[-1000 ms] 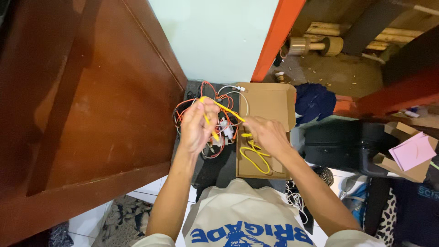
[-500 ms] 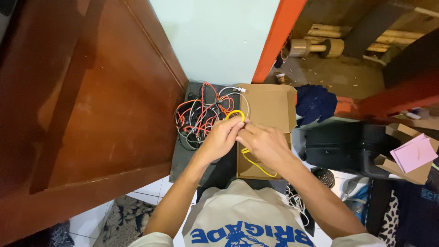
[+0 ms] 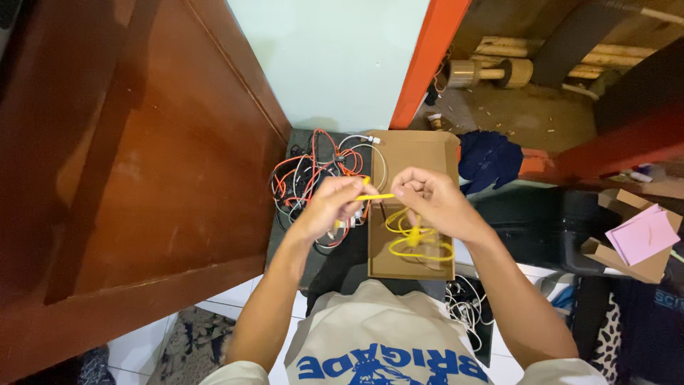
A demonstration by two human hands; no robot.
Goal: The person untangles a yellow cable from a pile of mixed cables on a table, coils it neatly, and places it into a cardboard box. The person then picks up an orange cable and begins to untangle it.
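Shirt (image 3: 385,342): pale, blue print, nearest the camera.
Left hand (image 3: 329,207): closed, pinching one end of a short taut stretch of the yellow cable (image 3: 417,239).
Right hand (image 3: 431,203): closed on the other end of that stretch, just above the loops.
Yellow cable: mostly coiled, loops hanging over the cardboard sheet (image 3: 413,203); only a short length looks left to wind.
Cable tangle (image 3: 317,178): orange, white and black leads, unsorted, left of the cardboard.
Beyond: wooden door (image 3: 142,157), pale wall (image 3: 335,57).
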